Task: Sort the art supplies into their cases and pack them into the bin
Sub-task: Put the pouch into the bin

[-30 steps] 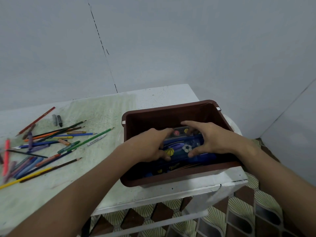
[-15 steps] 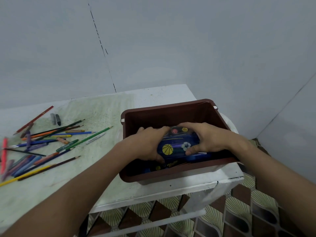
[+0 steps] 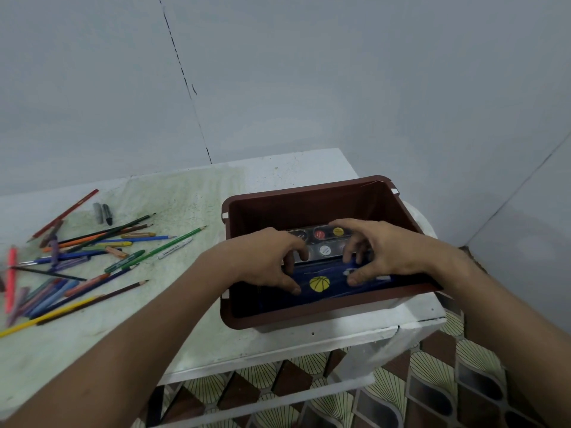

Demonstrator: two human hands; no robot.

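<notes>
Both hands reach into the brown rectangular plastic bin [image 3: 309, 197], the left hand [image 3: 265, 261] to the left of the right hand [image 3: 383, 251]. Under and between them lies the dark blue pencil case printed with a yellow basketball [image 3: 321, 284], inside the bin. Just beyond the fingertips of both hands, farther into the bin, sits the clear-lidded tray of round paint pots [image 3: 321, 239]. Well to the left of the left hand, outside the bin, loose coloured pencils and pens [image 3: 92, 251] lie scattered on the white worn table [image 3: 185, 205].
</notes>
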